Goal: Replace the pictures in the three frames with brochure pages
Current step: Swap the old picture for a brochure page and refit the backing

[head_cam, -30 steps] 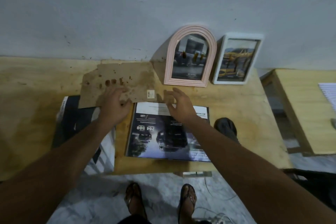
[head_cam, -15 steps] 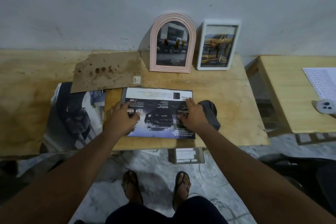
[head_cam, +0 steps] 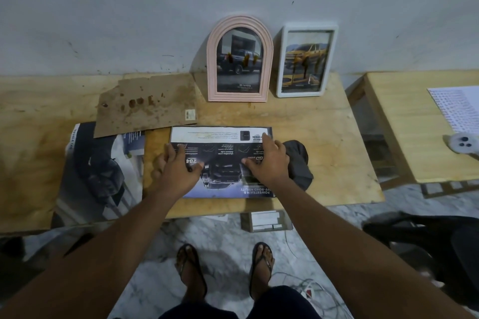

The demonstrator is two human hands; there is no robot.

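the pink arched frame [head_cam: 212, 59] and white frame [head_cam: 281, 59] stand well beyond the fingers [head_cam: 265, 137], already showing car pages, so two of three look done; left hand [head_cam: 178, 172] and right hand [head_cam: 270, 163] press straight fingers flat on the brochure page [head_cam: 223, 134] beneath them, likely for the third.

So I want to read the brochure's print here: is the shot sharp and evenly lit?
Head view: dim, flat light, no glare on the dark car brochure page; its big upside-down headings read, fine print does not; the pink arched frame throws a soft shadow leftward; wide-angle stretch toward the corners.
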